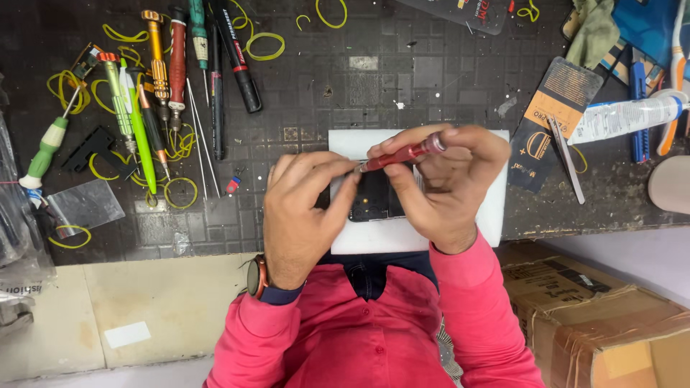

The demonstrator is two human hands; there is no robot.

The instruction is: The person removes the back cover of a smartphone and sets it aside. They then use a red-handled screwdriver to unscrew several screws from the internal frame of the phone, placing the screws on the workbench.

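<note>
My right hand [449,188] grips a slim red screwdriver [406,153] by its handle and holds it nearly level, tip pointing left. The thumb and fingers of my left hand [302,215], which has a watch on its wrist, pinch the metal tip of the screwdriver. Both hands hover over a dark phone [374,200], mostly hidden by them. The phone lies on a white pad [420,233] at the near edge of the dark gridded work mat [402,86].
Several screwdrivers and thin tools [169,79] lie in a row at the upper left among yellow rubber bands [264,44]. An orange-and-black packet [550,122], a metal blade [568,162] and a white tube [625,116] sit on the right. A taped cardboard box [596,316] stands at the lower right.
</note>
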